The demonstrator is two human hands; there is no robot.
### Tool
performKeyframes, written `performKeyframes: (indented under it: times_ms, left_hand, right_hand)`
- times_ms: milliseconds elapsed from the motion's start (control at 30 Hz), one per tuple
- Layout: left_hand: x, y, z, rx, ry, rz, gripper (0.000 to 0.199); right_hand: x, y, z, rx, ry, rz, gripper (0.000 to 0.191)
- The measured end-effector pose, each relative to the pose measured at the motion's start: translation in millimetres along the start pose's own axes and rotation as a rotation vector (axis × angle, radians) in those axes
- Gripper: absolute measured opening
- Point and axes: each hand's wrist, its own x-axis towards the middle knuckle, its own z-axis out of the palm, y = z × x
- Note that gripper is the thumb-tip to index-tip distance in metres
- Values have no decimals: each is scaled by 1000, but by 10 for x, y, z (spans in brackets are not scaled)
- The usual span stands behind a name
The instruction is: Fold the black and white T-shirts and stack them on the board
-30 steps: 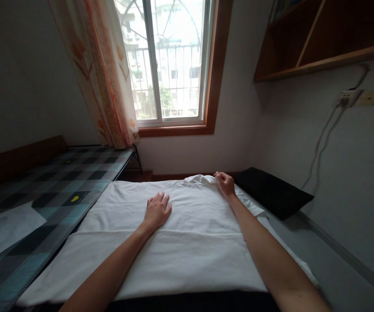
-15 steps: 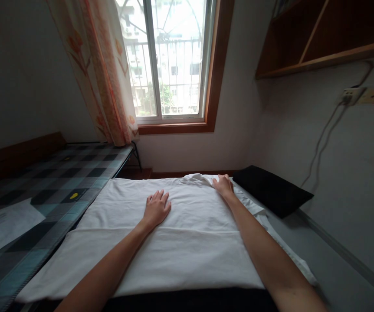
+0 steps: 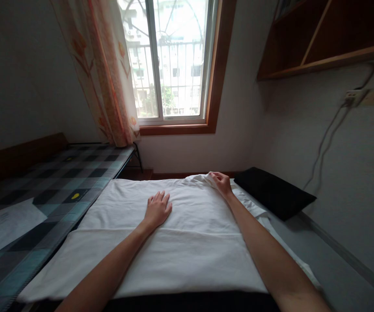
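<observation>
A white cloth (image 3: 187,260) lies spread over a surface in front of me, with a crease running across it. Its exact kind I cannot tell. My left hand (image 3: 158,209) rests palm down on the middle of the cloth, fingers spread. At the far right part, my right hand (image 3: 221,183) pinches a bunched fold of the cloth between thumb and fingers. Loose folds of the same cloth show beside my right forearm.
A black flat cushion-like object (image 3: 274,193) is at the right by the wall. To the left stands a bed with a checked mattress (image 3: 92,173), holding a sheet of paper (image 3: 11,225). A window (image 3: 170,60), a curtain (image 3: 109,86) and a wall shelf (image 3: 330,56) are beyond.
My right hand has shifted slightly left and turned, its fingers now pinching the cloth's fold rather than lying over it. The left hand keeps its place on the cloth.
</observation>
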Motion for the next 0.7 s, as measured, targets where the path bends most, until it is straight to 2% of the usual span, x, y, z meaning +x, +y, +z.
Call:
performKeyframes:
  times_ms: [100, 200, 367, 533, 700]
  left_hand:
    - [2, 0, 3, -11, 6, -2, 42]
    - [3, -1, 13, -23, 16, -3, 41]
    - [4, 6, 14, -18, 16, -3, 41]
    - [4, 12, 6, -18, 13, -1, 42]
    - [6, -2, 19, -41, 20, -2, 41]
  right_hand:
    - [-6, 59, 0, 104, -14, 141, 59]
    - [-11, 87, -5, 88, -68, 253, 76]
    - [20, 104, 24, -83, -90, 384, 74]
    - [53, 128, 57, -276, 129, 192, 54]
    - [87, 63, -22, -200, 230, -82, 52]
